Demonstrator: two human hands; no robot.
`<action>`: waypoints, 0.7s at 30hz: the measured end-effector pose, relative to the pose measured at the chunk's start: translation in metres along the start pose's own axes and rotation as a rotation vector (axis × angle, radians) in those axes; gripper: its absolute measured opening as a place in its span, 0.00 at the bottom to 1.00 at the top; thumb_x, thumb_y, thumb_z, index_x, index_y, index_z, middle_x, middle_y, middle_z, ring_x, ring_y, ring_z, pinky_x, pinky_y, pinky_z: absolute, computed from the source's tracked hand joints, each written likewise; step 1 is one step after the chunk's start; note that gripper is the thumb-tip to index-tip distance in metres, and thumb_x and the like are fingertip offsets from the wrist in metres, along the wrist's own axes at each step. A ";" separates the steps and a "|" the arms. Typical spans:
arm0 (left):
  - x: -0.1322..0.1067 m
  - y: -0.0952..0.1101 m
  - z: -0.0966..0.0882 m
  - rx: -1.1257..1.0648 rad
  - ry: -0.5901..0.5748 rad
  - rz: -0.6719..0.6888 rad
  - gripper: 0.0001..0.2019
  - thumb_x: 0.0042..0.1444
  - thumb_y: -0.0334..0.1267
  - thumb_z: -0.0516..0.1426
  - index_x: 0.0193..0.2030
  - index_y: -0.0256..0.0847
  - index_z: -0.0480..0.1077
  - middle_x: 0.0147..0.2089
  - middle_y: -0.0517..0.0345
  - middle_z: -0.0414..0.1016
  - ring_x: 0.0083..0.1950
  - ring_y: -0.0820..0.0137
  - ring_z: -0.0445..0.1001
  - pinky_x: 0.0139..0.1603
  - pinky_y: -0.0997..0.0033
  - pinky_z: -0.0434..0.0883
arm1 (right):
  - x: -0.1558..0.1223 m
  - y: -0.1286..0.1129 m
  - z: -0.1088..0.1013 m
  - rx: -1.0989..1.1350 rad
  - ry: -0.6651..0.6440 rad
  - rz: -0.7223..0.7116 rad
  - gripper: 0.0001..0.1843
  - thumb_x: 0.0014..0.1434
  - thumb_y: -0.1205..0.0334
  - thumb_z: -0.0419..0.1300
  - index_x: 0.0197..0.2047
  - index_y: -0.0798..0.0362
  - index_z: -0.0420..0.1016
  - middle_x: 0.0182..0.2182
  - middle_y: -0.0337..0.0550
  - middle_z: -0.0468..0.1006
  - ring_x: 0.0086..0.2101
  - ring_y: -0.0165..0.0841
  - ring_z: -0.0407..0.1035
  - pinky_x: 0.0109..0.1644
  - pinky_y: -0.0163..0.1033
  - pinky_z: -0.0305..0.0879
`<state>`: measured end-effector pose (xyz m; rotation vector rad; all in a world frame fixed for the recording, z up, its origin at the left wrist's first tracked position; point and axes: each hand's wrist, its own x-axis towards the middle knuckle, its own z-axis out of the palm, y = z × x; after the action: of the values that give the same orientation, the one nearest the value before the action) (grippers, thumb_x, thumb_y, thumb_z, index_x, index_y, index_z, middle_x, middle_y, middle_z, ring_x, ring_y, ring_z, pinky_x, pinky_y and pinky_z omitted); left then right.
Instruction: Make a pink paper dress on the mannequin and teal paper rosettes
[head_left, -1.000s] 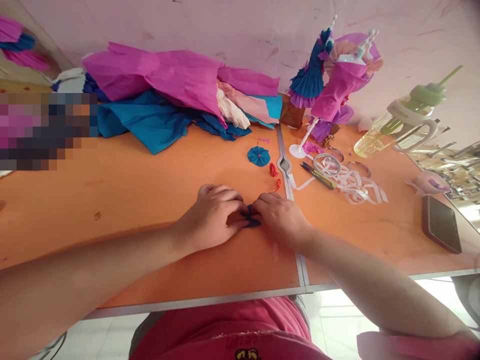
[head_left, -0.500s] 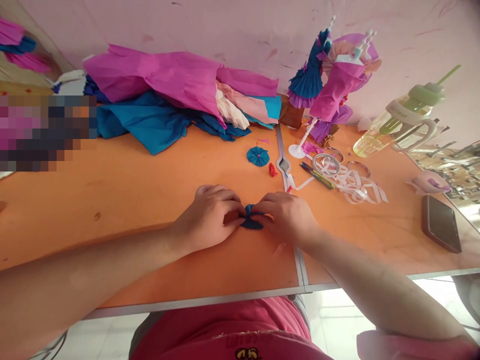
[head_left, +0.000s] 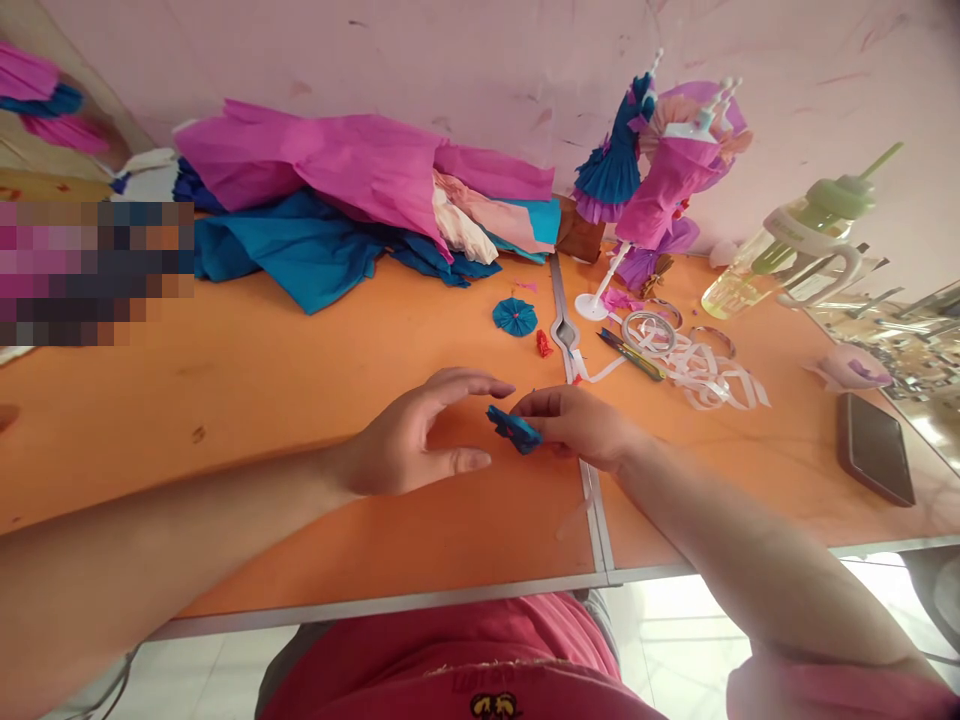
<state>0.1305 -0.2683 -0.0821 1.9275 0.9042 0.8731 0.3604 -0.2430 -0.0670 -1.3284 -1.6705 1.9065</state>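
Note:
My right hand (head_left: 574, 425) pinches a small blue crepe-paper rosette (head_left: 516, 430) at its right side, tilted and raised a little off the table. To its left, my left hand (head_left: 420, 435) is open, thumb and fingers spread around the rosette's side without touching it. Beyond the hands lies a second, flat blue pleated paper rosette (head_left: 514, 317) with a pink centre. A small crumpled red paper piece (head_left: 544, 343) rests between that rosette and the metal strip (head_left: 565, 330) in the table.
Large pink paper (head_left: 360, 150) and blue paper (head_left: 300, 245) sheets lie along the wall. Small dress stands (head_left: 671, 190), a cutter knife (head_left: 632, 355), tangled white tape (head_left: 709, 370), a bottle (head_left: 795, 240) and a phone (head_left: 875, 447) occupy the right side of the orange table (head_left: 262, 400).
My left hand has let go of the blue rosette, drawn slightly left and opened. The right hand has kept hold of it and turned it to a tilt.

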 end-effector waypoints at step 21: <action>0.005 -0.006 0.010 -0.398 0.184 -0.383 0.14 0.52 0.46 0.66 0.39 0.39 0.76 0.39 0.55 0.79 0.44 0.64 0.76 0.52 0.63 0.70 | 0.008 0.007 0.015 0.132 0.131 -0.051 0.15 0.53 0.50 0.65 0.33 0.55 0.78 0.22 0.39 0.74 0.22 0.26 0.68 0.22 0.29 0.64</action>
<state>0.1395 -0.2656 -0.0900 1.2969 1.0713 0.9240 0.3473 -0.2488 -0.0784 -1.3164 -1.4754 1.8245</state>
